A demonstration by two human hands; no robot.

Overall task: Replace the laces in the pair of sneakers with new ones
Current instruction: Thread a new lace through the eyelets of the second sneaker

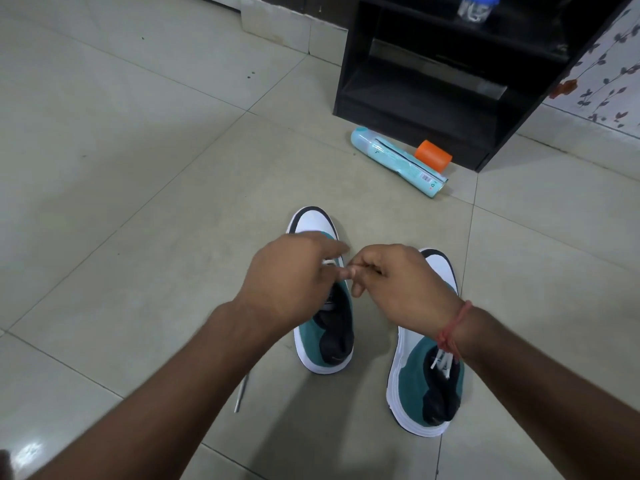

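Two teal, white and black sneakers stand on the tiled floor, toes pointing away from me. Over the lace area of the left sneaker [325, 327] both hands meet. My left hand [287, 289] hovers with curled fingers and seems to pinch a white lace, mostly hidden beneath it. Fingers of my right hand [391, 289] are curled and pinch something small at the same spot. The right sneaker [419, 382] has white laces [441, 362] showing beside my right wrist. A loose lace end [240, 393] lies on the floor under my left forearm.
A light blue spray can [394, 161] lies on its side ahead, with an orange cylinder [433, 155] behind it. A black open shelf unit [450, 74] stands at the back right, a plastic bottle [476, 6] on top. A floral cloth [602, 64] hangs far right.
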